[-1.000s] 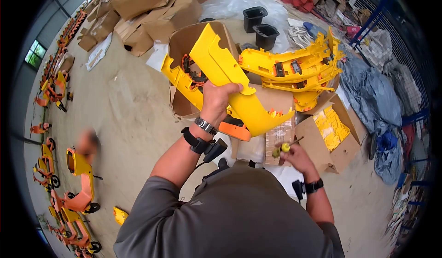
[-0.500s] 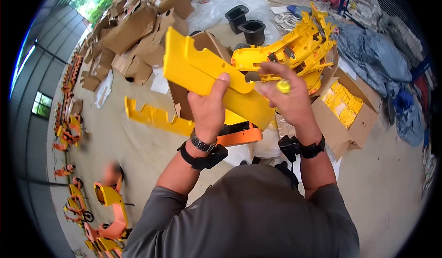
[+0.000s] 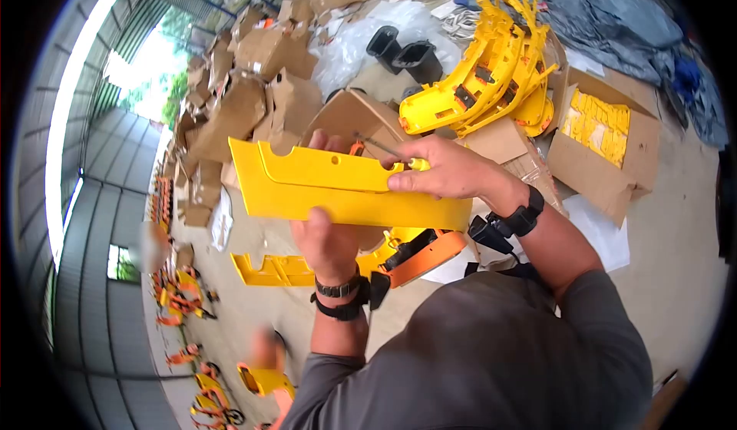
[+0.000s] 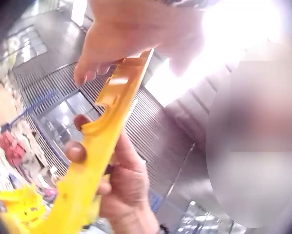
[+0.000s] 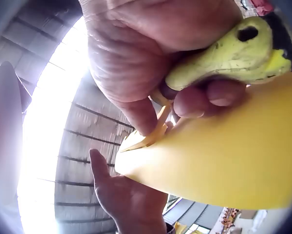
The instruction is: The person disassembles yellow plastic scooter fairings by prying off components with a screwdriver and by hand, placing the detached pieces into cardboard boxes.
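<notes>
A long, smooth yellow plastic panel with a notched upper edge lies across in front of the body. My right hand pinches its right end between thumb and fingers. That same hand keeps a screwdriver with a yellow-green handle tucked in the palm; its shaft points left in the head view. My left hand straddles the panel near its middle, fingers behind and thumb in front at the lower edge. In the left wrist view that thumb is spread away from the panel.
Below the panel sits a yellow-and-orange assembly with a black inset. An opened carton stands beyond it, and stacked yellow shells lie to its right. Another carton holds small yellow parts. Black bins and heaped boxes are farther back.
The panel has swung from a steep slant to nearly level. My right hand rose from low on the right and took hold of its right end. The left hand has loosened its grasp.
</notes>
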A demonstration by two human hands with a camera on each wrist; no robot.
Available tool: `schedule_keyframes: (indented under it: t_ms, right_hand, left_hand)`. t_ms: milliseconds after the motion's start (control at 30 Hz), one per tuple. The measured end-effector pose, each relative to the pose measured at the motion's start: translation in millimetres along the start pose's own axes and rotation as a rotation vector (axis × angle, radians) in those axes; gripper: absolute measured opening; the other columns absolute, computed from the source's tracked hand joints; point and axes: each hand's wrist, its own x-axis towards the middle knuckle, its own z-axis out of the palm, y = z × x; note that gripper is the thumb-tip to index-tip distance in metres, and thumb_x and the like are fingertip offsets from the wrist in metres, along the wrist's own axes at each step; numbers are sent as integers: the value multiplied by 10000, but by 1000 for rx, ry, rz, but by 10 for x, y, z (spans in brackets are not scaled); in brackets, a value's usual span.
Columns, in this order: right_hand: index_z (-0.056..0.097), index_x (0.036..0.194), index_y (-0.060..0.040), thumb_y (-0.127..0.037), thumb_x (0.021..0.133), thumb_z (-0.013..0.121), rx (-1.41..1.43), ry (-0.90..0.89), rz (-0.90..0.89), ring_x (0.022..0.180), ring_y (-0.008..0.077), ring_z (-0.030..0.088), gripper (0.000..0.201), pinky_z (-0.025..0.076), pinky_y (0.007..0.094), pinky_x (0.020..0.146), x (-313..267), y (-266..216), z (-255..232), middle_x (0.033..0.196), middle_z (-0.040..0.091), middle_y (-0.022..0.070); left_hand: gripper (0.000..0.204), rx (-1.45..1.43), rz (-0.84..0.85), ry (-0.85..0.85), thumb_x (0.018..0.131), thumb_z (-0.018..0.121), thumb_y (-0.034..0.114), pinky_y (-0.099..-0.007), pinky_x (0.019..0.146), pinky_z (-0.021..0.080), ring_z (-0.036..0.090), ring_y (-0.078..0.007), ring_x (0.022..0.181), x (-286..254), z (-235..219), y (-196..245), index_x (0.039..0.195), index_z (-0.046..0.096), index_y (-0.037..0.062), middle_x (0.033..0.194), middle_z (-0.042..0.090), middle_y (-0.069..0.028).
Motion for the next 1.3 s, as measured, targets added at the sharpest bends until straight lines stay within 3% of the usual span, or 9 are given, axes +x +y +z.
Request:
schedule_keyframes:
  t_ms: [67, 200, 300, 433, 767, 867, 967, 1167, 1300]
  right_hand:
    - [654, 1193, -30, -406, 879, 706, -74, 30, -110, 677, 101, 599, 493, 473, 248, 571, 89, 133, -3, 896, 663, 50]
    - [650, 1194, -22, -442, 870, 701, -142, 15, -147, 711, 127, 623, 533, 489, 266, 590, 143, 100, -63, 906, 672, 74]
    - [653, 1195, -29, -461, 858, 708, -152, -85, 109, 711, 121, 617, 551, 491, 262, 593, 92, -215, -202, 902, 667, 66]
    - [649, 1182, -6, -538, 821, 704, -163, -102, 75, 758, 170, 639, 645, 511, 281, 628, 142, -215, -275, 945, 691, 121]
    - [652, 1150, 26, -514, 834, 724, -267, -15, -104, 903, 188, 642, 630, 495, 317, 812, 201, -69, -113, 932, 676, 127]
    - [660, 1108, 36, -523, 825, 732, -284, 26, -32, 917, 193, 643, 630, 493, 320, 825, 178, -89, -62, 936, 675, 147]
    - [666, 1073, 40, -515, 820, 740, -319, 72, 30, 912, 205, 649, 615, 496, 325, 821, 197, 23, -56, 940, 677, 162]
    - [685, 1052, 14, -487, 825, 741, -490, 107, 67, 896, 267, 669, 553, 511, 354, 818, 177, 279, -61, 952, 691, 194]
    - [681, 1088, -3, -438, 841, 738, -456, 163, 77, 866, 234, 661, 503, 520, 327, 777, 104, 426, -41, 960, 696, 137]
  left_hand:
    - [769, -302, -108, 48, 903, 583, 532, -566, 1162, 197, 332, -423, 1391, 34, 91, 58, 1499, 323, 122, 1518, 300, -264]
    - [871, -548, -109, 58, 851, 611, 635, -569, 1155, 222, 413, -401, 1298, 79, 80, 60, 1478, 342, 93, 1356, 472, -231]
    - [917, -395, 31, -137, 828, 615, 671, -577, 1138, 262, 402, -410, 1314, 124, -3, -82, 1463, 351, 64, 1345, 488, -230]
    - [1033, -73, 264, -2, 757, 583, 786, -578, 1115, 311, 392, -428, 1338, 178, 219, -5, 1436, 369, 36, 1402, 457, -216]
    - [567, -347, 317, -244, 884, 533, 478, -495, 1051, 369, 511, -329, 1197, 311, -60, -125, 1207, 515, 12, 1292, 516, -172]
    - [527, -153, 148, 121, 909, 520, 426, -474, 1044, 376, 519, -313, 1171, 237, 18, -49, 1229, 515, 8, 1262, 536, -170]
    - [388, 344, 72, 320, 906, 626, 146, -377, 978, 452, 571, -234, 1120, 185, -154, -42, 1252, 520, 7, 1205, 594, -117]
    - [426, 271, -260, 407, 898, 712, 180, -326, 870, 508, 622, -192, 990, -190, -343, -353, 1251, 532, 25, 1133, 631, -84]
    - [478, 121, -203, 484, 852, 728, 54, -325, 885, 523, 622, -196, 1018, -243, -312, -574, 1284, 529, 2, 1169, 628, -95]
